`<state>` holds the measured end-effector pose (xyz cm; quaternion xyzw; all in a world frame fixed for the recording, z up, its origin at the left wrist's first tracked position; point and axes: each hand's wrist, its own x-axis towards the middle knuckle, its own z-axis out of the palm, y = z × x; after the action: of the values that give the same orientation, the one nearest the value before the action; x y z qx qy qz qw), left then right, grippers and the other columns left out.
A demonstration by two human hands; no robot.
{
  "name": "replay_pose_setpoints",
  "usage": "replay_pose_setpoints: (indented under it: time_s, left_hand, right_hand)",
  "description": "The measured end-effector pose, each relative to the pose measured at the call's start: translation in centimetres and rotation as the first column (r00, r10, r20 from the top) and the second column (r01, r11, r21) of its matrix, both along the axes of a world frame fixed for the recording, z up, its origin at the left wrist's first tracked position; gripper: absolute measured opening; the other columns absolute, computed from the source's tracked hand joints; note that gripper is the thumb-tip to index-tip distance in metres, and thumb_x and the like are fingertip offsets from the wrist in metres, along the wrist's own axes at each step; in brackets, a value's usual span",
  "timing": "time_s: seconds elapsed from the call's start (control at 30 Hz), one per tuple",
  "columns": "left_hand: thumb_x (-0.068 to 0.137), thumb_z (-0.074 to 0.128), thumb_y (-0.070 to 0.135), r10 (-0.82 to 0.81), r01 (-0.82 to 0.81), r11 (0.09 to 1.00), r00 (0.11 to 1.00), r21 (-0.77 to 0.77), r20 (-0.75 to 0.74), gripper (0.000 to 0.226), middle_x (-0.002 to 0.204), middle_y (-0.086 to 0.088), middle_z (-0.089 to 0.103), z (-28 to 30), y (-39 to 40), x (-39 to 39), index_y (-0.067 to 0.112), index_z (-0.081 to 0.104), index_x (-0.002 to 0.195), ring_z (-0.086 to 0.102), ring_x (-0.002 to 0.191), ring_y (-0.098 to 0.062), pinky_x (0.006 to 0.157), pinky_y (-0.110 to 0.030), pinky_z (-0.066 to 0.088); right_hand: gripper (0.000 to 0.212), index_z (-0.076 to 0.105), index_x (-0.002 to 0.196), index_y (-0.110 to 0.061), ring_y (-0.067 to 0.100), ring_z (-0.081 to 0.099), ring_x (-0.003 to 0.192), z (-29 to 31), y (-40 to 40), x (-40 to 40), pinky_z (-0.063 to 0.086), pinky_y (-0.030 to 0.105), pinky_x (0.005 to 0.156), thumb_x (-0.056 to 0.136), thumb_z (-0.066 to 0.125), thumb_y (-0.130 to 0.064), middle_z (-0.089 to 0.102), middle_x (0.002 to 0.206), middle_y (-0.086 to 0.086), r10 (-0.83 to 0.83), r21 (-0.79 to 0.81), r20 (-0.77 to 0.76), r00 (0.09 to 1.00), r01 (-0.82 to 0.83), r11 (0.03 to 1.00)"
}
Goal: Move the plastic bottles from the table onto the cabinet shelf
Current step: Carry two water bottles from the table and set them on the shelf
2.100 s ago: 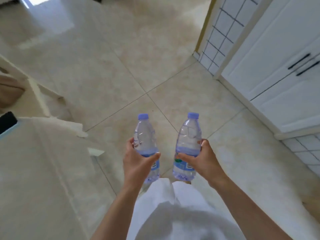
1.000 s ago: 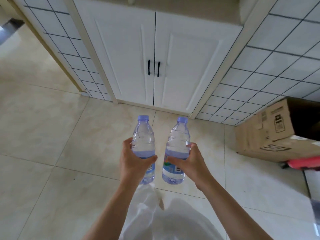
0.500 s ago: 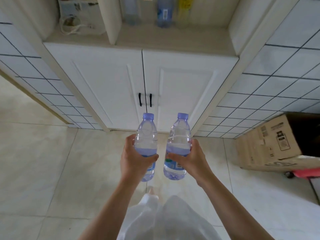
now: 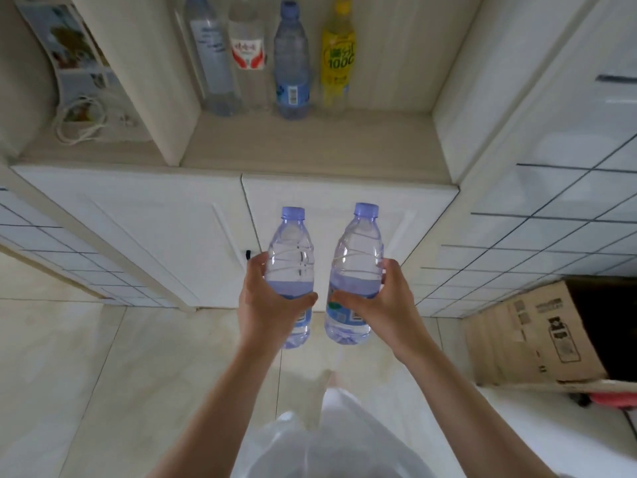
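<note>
My left hand [image 4: 267, 305] grips a clear plastic bottle with a blue cap [image 4: 292, 250], held upright. A matching second bottle [image 4: 356, 253] stands upright in my right hand [image 4: 377, 305]. Both bottles hang side by side in front of the white cabinet doors, below the open cabinet shelf [image 4: 310, 146]. At the back of that shelf stand several bottles: a tall clear one [image 4: 213, 53], a red-labelled one [image 4: 246, 46], a blue one [image 4: 291, 63] and a yellow one [image 4: 337, 53].
The left shelf compartment holds a coiled white cable [image 4: 82, 122] and printed papers [image 4: 72, 53]. A divider panel [image 4: 138, 70] separates the compartments. A cardboard box [image 4: 541, 336] lies on the tiled floor at the right, beside the tiled wall [image 4: 551, 236].
The view has swung from the table and floor to the cabinet and come closer. The shelf with its bottles has come into sight. Both hands have kept their grip and risen.
</note>
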<state>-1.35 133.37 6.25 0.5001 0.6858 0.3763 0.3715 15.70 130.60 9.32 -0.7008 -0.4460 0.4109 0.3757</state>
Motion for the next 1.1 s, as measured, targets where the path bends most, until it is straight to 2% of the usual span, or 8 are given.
replay_pose_setpoints:
  time_s: [0.1, 0.3, 0.43, 0.57, 0.73, 0.8, 0.93, 1.1]
  left_hand:
    - [0.053, 0.092, 0.023, 0.003, -0.003, 1.0, 1.0, 0.016, 0.01, 0.084, 0.101, 0.015, 0.053, 1.2, 3.5, 2.4, 0.031, 0.044, 0.121, 0.056, 0.095, -0.016, 0.085, -0.041, 0.055]
    - [0.053, 0.09, 0.019, 0.003, -0.007, 0.996, 0.999, 0.088, 0.051, 0.078, 0.092, 0.025, 0.056, 4.2, 10.1, 6.4, 0.029, 0.048, 0.119, 0.062, 0.091, -0.017, 0.078, -0.036, 0.055]
    - [0.053, 0.091, 0.022, -0.042, 0.033, 0.989, 0.997, 0.145, 0.062, 0.08, 0.093, 0.02, 0.059, 5.5, 14.1, 8.3, 0.027, 0.049, 0.12, 0.064, 0.093, -0.017, 0.076, -0.034, 0.056]
    - [0.054, 0.091, 0.023, -0.106, 0.083, 0.965, 0.991, 0.247, 0.081, 0.081, 0.1, 0.013, 0.061, 6.5, 18.0, 9.7, 0.022, 0.048, 0.122, 0.063, 0.094, -0.014, 0.078, -0.035, 0.057]
    - [0.057, 0.09, 0.027, -0.148, 0.104, 0.929, 0.984, 0.356, 0.097, 0.082, 0.117, 0.009, 0.061, 7.0, 21.7, 11.3, 0.023, 0.045, 0.126, 0.06, 0.106, -0.012, 0.088, -0.032, 0.052]
    - [0.059, 0.09, 0.029, -0.162, 0.102, 0.913, 0.979, 0.395, 0.121, 0.081, 0.119, 0.009, 0.061, 7.1, 22.8, 11.9, 0.023, 0.045, 0.126, 0.059, 0.108, -0.01, 0.088, -0.028, 0.051]
    - [0.06, 0.088, 0.026, -0.197, 0.108, 0.902, 0.965, 0.417, 0.175, 0.077, 0.115, 0.01, 0.06, 6.4, 24.3, 12.7, 0.025, 0.044, 0.123, 0.06, 0.105, -0.009, 0.084, -0.024, 0.05]
    - [0.061, 0.086, 0.013, -0.208, 0.103, 0.889, 0.959, 0.447, 0.191, 0.076, 0.116, 0.002, 0.057, 5.4, 25.3, 13.3, 0.031, 0.04, 0.117, 0.058, 0.105, -0.012, 0.084, -0.024, 0.049]
  right_hand:
    - [0.071, 0.046, 0.119, -0.019, 0.008, 0.064, 0.097, 1.6, 3.6, 2.5, 0.055, 0.019, 0.07, 0.063, 0.088, -0.035, 0.063, 0.105, -0.009, 0.004, 0.038, 0.018, 1.0, -0.005, 0.999]
    - [0.07, 0.048, 0.115, -0.019, 0.005, 0.063, 0.092, 4.2, 10.5, 6.4, 0.049, 0.016, 0.068, 0.061, 0.089, -0.035, 0.064, 0.098, -0.013, -0.003, 0.128, 0.102, 0.995, -0.01, 0.992]
    - [0.076, 0.047, 0.119, -0.015, 0.01, 0.064, 0.096, 5.6, 14.1, 8.1, 0.054, 0.028, 0.081, 0.06, 0.091, -0.03, 0.064, 0.101, -0.01, -0.033, 0.207, 0.148, 0.988, 0.002, 0.978]
    - [0.077, 0.045, 0.117, -0.014, -0.005, 0.06, 0.086, 6.5, 17.5, 9.0, 0.048, 0.009, 0.07, 0.057, 0.092, -0.029, 0.059, 0.093, -0.018, -0.072, 0.272, 0.173, 0.982, 0.023, 0.962]
    - [0.076, 0.046, 0.112, -0.014, 0.015, 0.065, 0.095, 6.2, 20.9, 9.6, 0.056, 0.038, 0.082, 0.053, 0.092, -0.028, 0.063, 0.101, -0.006, -0.201, 0.341, 0.137, 0.97, 0.144, 0.929]
    - [0.077, 0.046, 0.114, -0.013, 0.015, 0.065, 0.096, 5.6, 22.1, 9.6, 0.056, 0.035, 0.081, 0.054, 0.093, -0.024, 0.063, 0.106, -0.001, -0.237, 0.363, 0.122, 0.964, 0.179, 0.914]
    - [0.081, 0.044, 0.121, -0.01, 0.01, 0.062, 0.092, 4.3, 23.2, 9.9, 0.048, 0.008, 0.071, 0.057, 0.093, -0.018, 0.06, 0.11, -0.001, -0.279, 0.37, 0.088, 0.956, 0.229, 0.9]
    - [0.076, 0.044, 0.119, -0.009, 0.012, 0.062, 0.092, 3.4, 23.7, 10.7, 0.048, 0.014, 0.073, 0.059, 0.09, -0.012, 0.061, 0.106, -0.002, -0.308, 0.38, 0.06, 0.949, 0.264, 0.887]
